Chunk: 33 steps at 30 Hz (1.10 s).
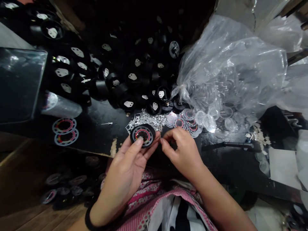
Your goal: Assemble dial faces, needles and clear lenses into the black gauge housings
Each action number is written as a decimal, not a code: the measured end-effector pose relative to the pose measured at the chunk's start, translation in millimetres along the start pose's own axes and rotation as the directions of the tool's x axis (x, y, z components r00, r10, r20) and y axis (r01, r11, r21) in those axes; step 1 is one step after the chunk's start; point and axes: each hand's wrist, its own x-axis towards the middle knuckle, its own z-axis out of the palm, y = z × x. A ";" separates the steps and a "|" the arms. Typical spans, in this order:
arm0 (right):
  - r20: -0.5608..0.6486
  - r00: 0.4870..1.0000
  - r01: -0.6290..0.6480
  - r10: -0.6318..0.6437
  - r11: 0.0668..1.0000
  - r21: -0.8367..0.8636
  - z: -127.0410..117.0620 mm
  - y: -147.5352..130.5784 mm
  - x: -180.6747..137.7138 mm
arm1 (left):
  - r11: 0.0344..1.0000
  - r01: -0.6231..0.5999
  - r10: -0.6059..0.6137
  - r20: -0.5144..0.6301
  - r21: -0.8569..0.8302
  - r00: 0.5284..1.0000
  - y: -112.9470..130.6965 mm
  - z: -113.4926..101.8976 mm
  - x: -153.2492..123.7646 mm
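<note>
My left hand (128,166) holds a round black gauge housing (142,135) with a coloured dial face, thumb pressed on its centre. My right hand (183,150) is right beside it, fingers pinched together on something too small to make out. Just beyond the hands lies a heap of small silver needles (146,119). To its right lie several printed dial discs (186,123) and clear round lens covers (209,122).
A big pile of black housings (130,80) with white backs covers the dark table. A clear plastic bag (231,73) of lenses spills out at right. Two dial discs (64,131) lie at left beside a clear sleeve. More black parts (69,189) sit low left.
</note>
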 end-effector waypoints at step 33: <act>0.013 0.995 -0.102 0.102 0.956 0.275 -17.1 -15.0 -28.7 | 0.713 -0.260 0.208 0.158 0.651 0.965 -6.6 4.6 -13.4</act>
